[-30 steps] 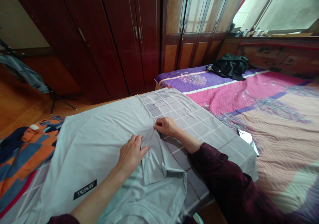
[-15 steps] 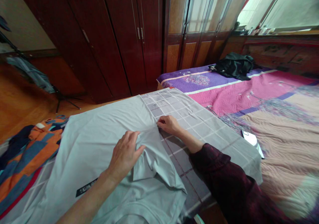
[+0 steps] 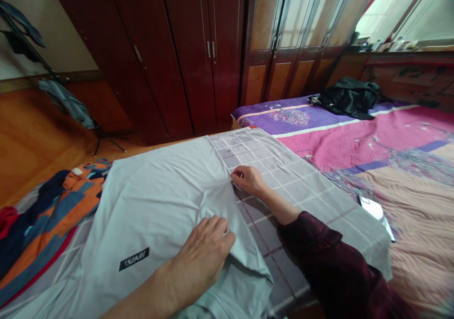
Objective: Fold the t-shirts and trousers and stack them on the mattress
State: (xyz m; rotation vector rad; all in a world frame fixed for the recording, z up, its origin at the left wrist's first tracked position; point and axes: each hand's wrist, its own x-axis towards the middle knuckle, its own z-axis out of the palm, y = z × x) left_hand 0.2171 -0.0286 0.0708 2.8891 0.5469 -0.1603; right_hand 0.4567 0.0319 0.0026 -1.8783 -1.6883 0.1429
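A pale grey-green T-shirt [image 3: 170, 191] lies spread on a table, with a small dark label-like print on it and folds bunched near its right side. My right hand [image 3: 248, 179] pinches the shirt's right edge between thumb and fingertips. Lower down, my left hand [image 3: 209, 248] is over the sleeve area, its fingers curled down and closed on the cloth; the fingertips are partly hidden. Beneath the shirt is a grey checked tablecloth [image 3: 298, 181].
Orange and blue clothing [image 3: 80, 196] lies at the left. On the right stands a bed with a patterned cover [image 3: 319, 144], a black garment [image 3: 351, 96] and a white phone [image 3: 372, 208]. Dark red wardrobes [image 3: 198, 73] line the back; a tripod stand [image 3: 101, 132] is at the left.
My left hand has moved down and to the right over the shirt, its fingers curling in, uncovering the dark print. My right hand keeps its pinch on the edge. The view has shifted slightly left.
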